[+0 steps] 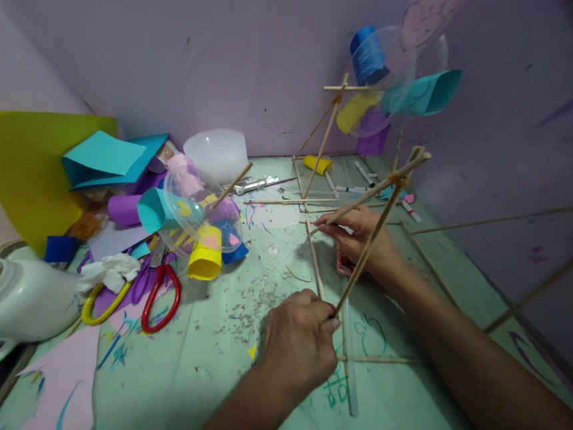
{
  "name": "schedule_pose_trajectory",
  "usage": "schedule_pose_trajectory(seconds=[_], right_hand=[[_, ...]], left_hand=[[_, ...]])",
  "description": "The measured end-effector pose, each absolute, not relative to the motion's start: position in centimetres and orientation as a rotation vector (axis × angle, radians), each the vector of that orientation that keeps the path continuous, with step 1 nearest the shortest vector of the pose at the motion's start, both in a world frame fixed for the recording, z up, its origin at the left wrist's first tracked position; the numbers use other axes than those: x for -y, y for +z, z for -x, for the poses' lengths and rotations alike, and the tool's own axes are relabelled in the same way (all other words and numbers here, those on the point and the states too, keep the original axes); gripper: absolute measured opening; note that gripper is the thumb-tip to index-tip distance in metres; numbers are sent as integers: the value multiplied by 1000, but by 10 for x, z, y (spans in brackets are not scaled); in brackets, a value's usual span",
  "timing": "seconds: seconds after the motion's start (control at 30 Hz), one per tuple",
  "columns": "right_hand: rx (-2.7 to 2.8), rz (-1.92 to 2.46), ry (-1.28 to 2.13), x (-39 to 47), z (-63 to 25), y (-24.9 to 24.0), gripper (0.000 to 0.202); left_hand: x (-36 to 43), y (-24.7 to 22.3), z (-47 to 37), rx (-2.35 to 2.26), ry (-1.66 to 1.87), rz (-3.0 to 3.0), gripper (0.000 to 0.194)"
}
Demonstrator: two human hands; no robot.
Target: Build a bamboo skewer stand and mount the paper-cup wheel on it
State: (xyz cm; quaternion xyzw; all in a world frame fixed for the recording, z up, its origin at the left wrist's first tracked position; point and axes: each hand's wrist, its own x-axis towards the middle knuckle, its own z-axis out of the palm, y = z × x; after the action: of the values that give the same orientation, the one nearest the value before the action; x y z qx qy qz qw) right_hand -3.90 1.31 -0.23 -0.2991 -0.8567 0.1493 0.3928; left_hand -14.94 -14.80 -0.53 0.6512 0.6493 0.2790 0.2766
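A structure of thin wooden sticks stands on the table; two slanted sticks cross near its top, bound by an orange-brown tie. The fingers of my left hand are closed on the lower end of the near slanted stick. My right hand, reaching beneath the crossing, pinches the lower end of the other slanted stick. Between my hands runs a flat stick of the base. Behind stands a similar stick support, beside a clear plastic wheel carrying coloured paper tubes. My right fingers are partly hidden.
Left lies another clear wheel with paper tubes and a stick through it. Red-handled scissors, a white jug and coloured paper crowd the left side. A white bowl sits by the wall. Markers lie at right.
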Motion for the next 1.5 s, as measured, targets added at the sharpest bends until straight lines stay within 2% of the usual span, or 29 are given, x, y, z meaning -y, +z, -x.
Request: schedule_pose_trajectory(seconds=[1.1,1.5], right_hand=[[2246,781,353,-17,42,-6,9],[2255,792,397,-12,45,3,8]], left_hand=[[151,-6,148,-1764,796,-1746,16],[149,-23,148,-1846,871,-1837,17]])
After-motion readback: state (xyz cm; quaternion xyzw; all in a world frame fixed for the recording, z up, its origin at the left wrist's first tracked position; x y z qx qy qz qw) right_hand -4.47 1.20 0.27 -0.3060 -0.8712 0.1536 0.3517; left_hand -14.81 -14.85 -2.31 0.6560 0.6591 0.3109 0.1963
